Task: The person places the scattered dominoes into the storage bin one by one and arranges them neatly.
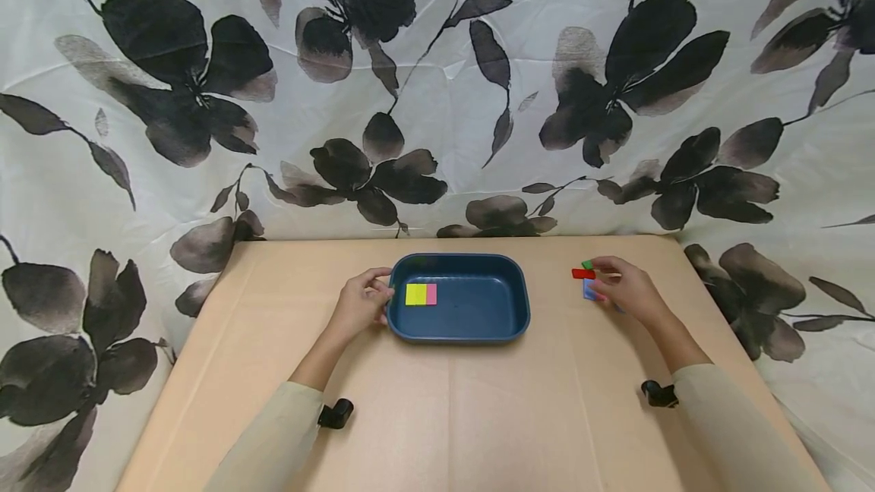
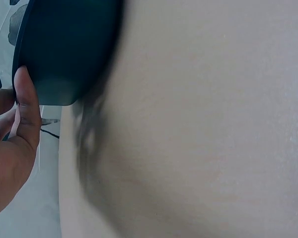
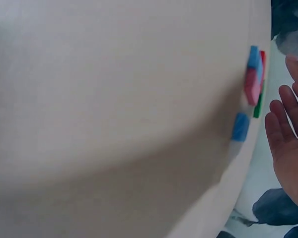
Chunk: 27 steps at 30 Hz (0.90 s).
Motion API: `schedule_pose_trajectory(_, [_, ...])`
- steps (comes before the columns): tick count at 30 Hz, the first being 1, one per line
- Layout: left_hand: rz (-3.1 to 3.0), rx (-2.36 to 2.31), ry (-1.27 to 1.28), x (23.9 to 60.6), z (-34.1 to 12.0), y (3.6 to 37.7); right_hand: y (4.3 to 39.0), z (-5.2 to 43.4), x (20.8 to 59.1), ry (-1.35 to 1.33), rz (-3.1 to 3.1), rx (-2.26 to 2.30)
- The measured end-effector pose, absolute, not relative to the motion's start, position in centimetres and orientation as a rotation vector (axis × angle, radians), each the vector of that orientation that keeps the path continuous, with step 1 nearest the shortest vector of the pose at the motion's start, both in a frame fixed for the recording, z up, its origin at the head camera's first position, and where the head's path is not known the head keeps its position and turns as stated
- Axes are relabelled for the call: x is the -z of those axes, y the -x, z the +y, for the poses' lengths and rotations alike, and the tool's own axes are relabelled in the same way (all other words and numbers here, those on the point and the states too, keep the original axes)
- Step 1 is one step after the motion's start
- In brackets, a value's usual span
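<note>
A dark blue rectangular tray (image 1: 478,301) stands near the back of the table. My left hand (image 1: 361,299) pinches its left rim, thumb (image 2: 27,94) against the outer wall. Inside the tray a yellow block (image 1: 415,294) and a narrower pink block (image 1: 431,294) lie side by side. To the right, my right hand (image 1: 629,291) hovers by a cluster of small blocks, its fingers (image 3: 288,111) extended and apart from them. The cluster shows a red block (image 1: 579,274), a green block (image 1: 586,265), a blue block (image 1: 589,290) and a pink block (image 3: 252,87). Another blue block (image 3: 240,127) lies slightly apart.
The light wooden-toned table (image 1: 506,408) extends toward me and between tray and blocks. Behind its back edge hangs a white cloth (image 1: 472,135) with dark flowers. A black wrist device (image 1: 336,414) sits at the left cuff, another (image 1: 659,393) at the right.
</note>
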<state>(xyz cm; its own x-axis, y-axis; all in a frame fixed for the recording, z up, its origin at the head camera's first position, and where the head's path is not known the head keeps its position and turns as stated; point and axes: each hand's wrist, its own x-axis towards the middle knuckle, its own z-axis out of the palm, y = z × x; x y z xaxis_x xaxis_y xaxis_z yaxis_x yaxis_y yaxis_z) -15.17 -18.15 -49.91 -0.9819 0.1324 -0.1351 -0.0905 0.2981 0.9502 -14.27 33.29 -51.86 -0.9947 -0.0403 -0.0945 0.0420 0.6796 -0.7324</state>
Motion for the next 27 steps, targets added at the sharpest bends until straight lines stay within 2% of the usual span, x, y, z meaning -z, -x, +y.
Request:
schedule_pose_trajectory(18, [2.395,-1.730,-0.062,50.0,-18.4,15.1,13.2,34.5,53.2,0.010,2.850,0.876])
schedule_pose_trajectory(27, [2.391,-1.728,-0.055,50.1,-18.6,14.8,12.5,34.4,53.7,-0.016,2.855,0.867])
